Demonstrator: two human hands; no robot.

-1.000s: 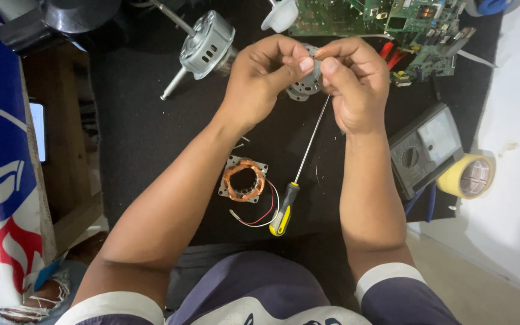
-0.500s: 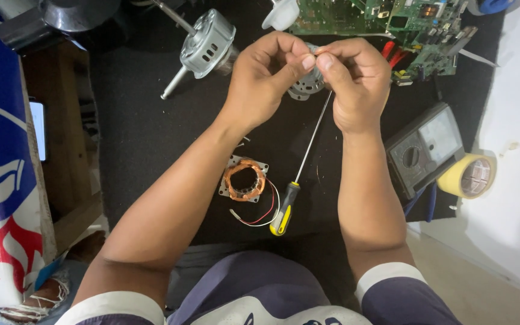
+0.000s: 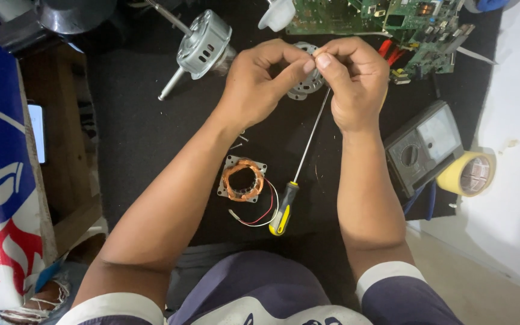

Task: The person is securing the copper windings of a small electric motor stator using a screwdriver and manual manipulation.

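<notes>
Little has shifted since the earlier frames: both hands stay raised together over the black mat (image 3: 151, 132). Left hand (image 3: 259, 84) and right hand (image 3: 353, 81) press thumbs and forefingers onto something small between the fingertips, too small to identify; probably lifted close for fine work. Long-shafted screwdriver with yellow-and-black handle (image 3: 296, 180) lies below, beside the square copper-wound stator with red and white leads (image 3: 243, 180). Grey analogue meter (image 3: 422, 147) sits right.

My arms are bare below short navy sleeves (image 3: 404, 298) with white cuffs (image 3: 386, 274); the navy shirt front carries white printing.
</notes>
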